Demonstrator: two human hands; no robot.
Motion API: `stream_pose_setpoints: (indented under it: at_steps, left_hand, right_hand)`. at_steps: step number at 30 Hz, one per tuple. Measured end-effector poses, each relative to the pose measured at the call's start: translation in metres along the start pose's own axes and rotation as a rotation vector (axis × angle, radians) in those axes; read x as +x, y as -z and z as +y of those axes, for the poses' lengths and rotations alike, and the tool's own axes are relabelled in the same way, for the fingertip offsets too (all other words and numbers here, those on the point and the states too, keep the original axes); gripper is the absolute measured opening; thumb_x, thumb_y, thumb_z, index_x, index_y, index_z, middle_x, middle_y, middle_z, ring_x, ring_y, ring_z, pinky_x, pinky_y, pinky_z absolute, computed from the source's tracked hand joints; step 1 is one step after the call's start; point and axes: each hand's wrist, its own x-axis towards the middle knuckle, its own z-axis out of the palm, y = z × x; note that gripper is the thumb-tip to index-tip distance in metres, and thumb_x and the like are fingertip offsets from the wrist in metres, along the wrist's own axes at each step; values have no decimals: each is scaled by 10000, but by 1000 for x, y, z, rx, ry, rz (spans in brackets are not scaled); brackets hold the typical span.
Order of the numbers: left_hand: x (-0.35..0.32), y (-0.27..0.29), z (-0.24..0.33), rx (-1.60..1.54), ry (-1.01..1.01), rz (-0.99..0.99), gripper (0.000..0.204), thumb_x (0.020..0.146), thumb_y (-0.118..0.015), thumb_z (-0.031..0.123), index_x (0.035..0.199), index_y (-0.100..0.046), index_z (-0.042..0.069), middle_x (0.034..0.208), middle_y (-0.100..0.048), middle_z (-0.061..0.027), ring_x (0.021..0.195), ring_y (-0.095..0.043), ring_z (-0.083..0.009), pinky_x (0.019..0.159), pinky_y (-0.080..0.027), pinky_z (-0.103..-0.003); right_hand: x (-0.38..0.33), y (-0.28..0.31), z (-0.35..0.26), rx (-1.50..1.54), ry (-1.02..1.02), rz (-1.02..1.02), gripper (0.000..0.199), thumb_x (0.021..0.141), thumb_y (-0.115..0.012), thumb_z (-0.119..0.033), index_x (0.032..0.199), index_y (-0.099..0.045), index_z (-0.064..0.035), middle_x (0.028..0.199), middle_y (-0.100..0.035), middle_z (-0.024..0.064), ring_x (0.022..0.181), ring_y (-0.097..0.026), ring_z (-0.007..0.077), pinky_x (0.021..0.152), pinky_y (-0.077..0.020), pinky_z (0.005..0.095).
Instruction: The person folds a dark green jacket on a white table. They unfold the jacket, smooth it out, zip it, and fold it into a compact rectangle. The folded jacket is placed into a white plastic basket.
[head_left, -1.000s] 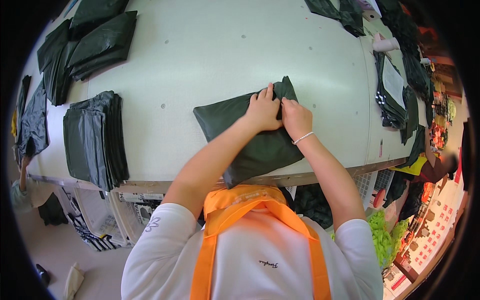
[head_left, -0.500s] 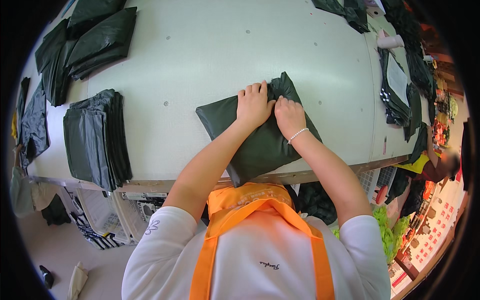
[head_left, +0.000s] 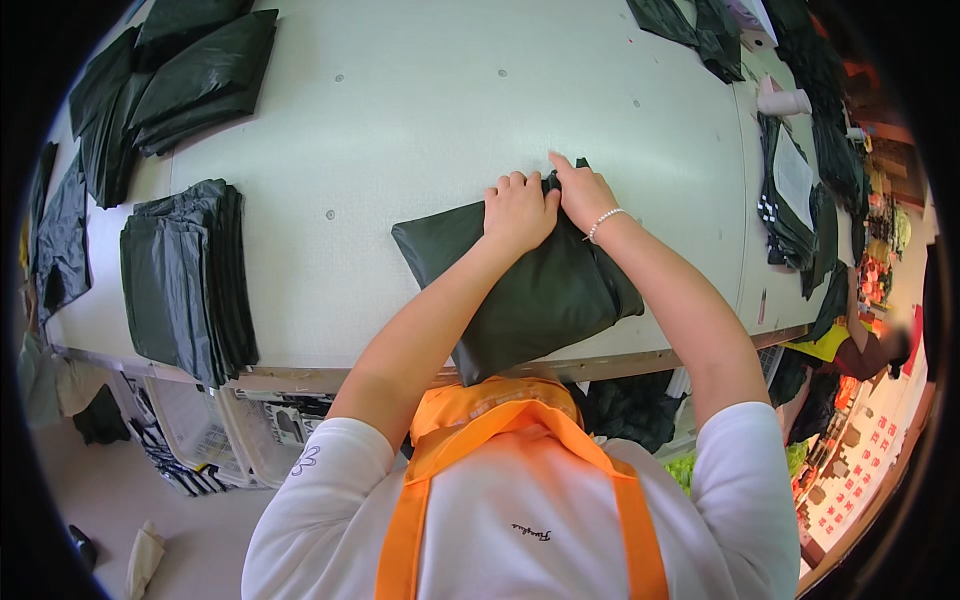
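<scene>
In front of me a dark green folded garment [head_left: 530,310] of slightly shiny fabric lies at a slant, its near corner hanging past the table edge. My left hand [head_left: 520,210] rests on its far part, fingers curled over the upper edge and thumb toward the other hand. Beside it, my right hand [head_left: 587,200], with a beaded bracelet on the wrist, grips the far right edge. Its index finger points out past the fabric. The fabric under both palms is hidden, and a small bunched end sticks up behind the right hand.
A stack of folded dark garments [head_left: 190,285] stands to the left on the pale table [head_left: 400,130], with more folded bundles [head_left: 200,80] at the far left. Dark pieces with a paper sheet [head_left: 793,180] and a white cylinder [head_left: 783,102] lie right. Another person [head_left: 865,350] is at the right.
My right hand has shifted outward to the far corner and stretched its index finger. The garment's right flap has folded inward, making it narrower there. My left hand has slid slightly right and nearer.
</scene>
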Motion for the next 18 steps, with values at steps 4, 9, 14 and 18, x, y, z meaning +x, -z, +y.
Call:
stream_pose_setpoints:
  at_steps: [4,9,14,18]
  left_hand:
    - [25,-15,-8,-92,-6,139,282,895,-490,287,1043,-653,110,964,-620,-138,917,-567,-327,788,-463,-441]
    - [32,-19,-7,-56,-3,182,239,880,-512,281,943,-676,120,918,-627,-127,873,-572,-330,760,-478,-436]
    - [44,-15,-11,-129,90,67,212,840,-544,285,911,-685,142,969,-650,-109,920,-594,-315,791,-478,-419]
    - [50,-11,-6,-151,158,43,207,816,-553,272,888,-688,133,960,-668,-110,933,-615,-299,804,-481,-398]
  right_hand:
    - [6,-13,12,42,17,54,168,855,-490,-63,1020,-478,-35,780,-640,191,719,-625,372,636,-501,459]
    - [5,-9,6,36,-6,54,74,873,-475,-74,935,-459,-36,737,-632,187,714,-618,377,630,-488,447]
    - [-5,-5,15,104,122,35,91,840,-467,-18,930,-454,-23,735,-621,197,721,-611,382,632,-485,447]
    - [-33,16,17,-25,242,-70,143,783,-490,43,910,-448,-7,789,-620,175,766,-613,360,644,-497,442]
